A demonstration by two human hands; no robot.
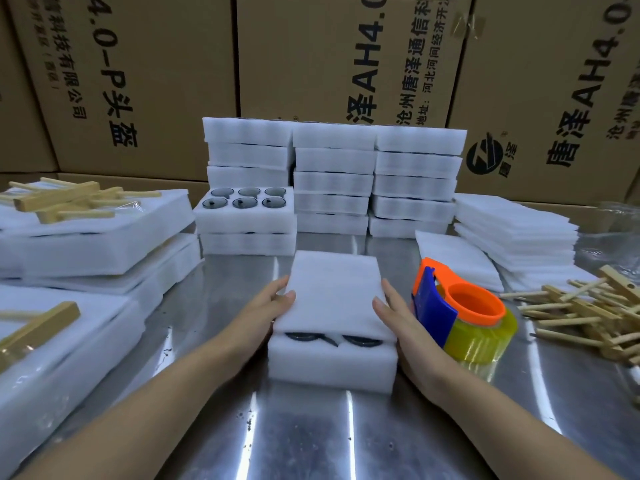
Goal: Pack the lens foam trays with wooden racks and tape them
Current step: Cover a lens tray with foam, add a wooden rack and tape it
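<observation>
Left hand (267, 306), right hand (398, 318) on opposite edges of foam tray (332, 362).

Steel table (311, 431): covered tray (332, 363), foam stacks (415, 183), tape dispenser (465, 318), wooden racks (595, 315).

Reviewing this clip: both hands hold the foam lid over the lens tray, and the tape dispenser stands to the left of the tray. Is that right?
One thing is off. In the head view the tape dispenser stands to the right of the lens tray, beside the right hand. The left hand and right hand do hold the foam lid over it.
</observation>
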